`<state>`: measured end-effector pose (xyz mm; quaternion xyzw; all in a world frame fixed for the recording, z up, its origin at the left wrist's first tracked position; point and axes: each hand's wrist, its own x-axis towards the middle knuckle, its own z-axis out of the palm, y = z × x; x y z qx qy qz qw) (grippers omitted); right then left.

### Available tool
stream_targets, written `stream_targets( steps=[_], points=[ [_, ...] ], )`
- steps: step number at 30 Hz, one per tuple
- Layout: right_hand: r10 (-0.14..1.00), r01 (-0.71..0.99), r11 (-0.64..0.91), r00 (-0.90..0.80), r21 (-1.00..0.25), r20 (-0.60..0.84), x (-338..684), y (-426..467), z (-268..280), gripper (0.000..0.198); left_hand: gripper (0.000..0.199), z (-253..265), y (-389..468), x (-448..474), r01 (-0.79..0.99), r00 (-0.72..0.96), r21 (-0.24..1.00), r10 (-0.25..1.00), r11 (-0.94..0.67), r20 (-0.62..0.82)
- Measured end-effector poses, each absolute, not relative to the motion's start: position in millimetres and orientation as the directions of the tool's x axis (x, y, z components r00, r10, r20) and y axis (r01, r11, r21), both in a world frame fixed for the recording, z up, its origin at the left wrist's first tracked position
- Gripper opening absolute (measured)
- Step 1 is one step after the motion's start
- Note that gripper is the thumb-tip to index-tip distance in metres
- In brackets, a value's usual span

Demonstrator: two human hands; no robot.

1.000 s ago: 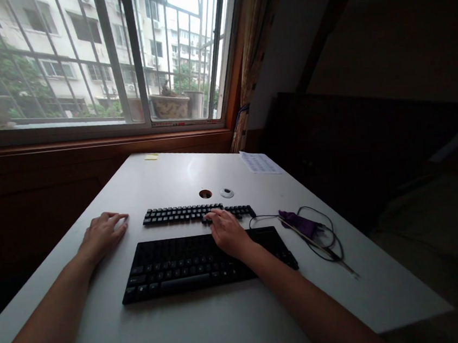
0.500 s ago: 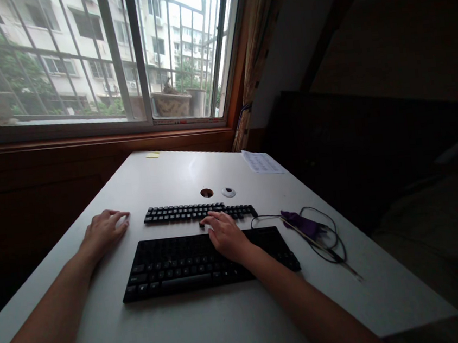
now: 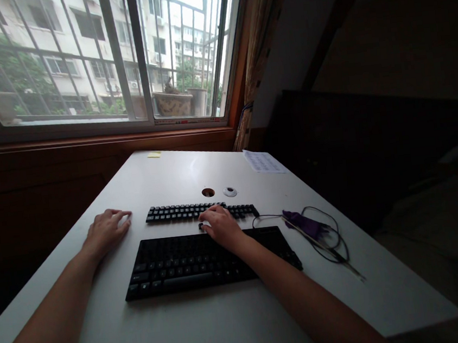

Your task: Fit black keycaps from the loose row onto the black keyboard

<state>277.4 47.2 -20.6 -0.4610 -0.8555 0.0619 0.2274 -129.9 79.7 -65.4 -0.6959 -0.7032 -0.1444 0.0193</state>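
My left hand lies on the white desk, fingers stretched out and holding nothing, left of the keyboards' ends. Over the back edge of a black keyboard reaches my right hand, its thumb and index finger closed about a small dark keycap. The keyboard's front rows show keycaps; its back part is plain dark, partly covered by my right arm. Behind it, rows of loose black keycaps stand lined up, their middle partly hidden by my right hand.
To the right, a purple pouch, a black cable and thin sticks lie together. Farther back are a round cable hole, its white ring cover, a printed sheet and a yellow note. A window stands beyond.
My right thumb has come up toward the index finger, beside the small keycap. The left hand keeps its place on the desk. The view has shifted very slightly.
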Motion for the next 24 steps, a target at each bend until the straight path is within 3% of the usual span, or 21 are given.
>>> stream_targets(
  steps=[7, 16, 24],
  points=[
    [0.812, 0.764, 0.571, -0.474, -0.299, 0.340, 271, 49, -23, 0.024, 0.059, -65, 79, -128, 0.985, -0.038, 0.170, 0.970, -0.003, 0.239],
    [0.839, 0.653, 0.545, -0.426, -0.526, 0.340, 301, 14, -5, 0.020, 0.060, -66, 79, -130, 0.986, -0.018, 0.167, 0.970, -0.023, 0.242],
    [0.819, 0.626, 0.571, -0.477, -0.531, 0.318, 334, -32, -4, 0.016, 0.058, -68, 79, -130, 0.981, -0.031, 0.191, 0.965, -0.020, 0.261]
  ],
)
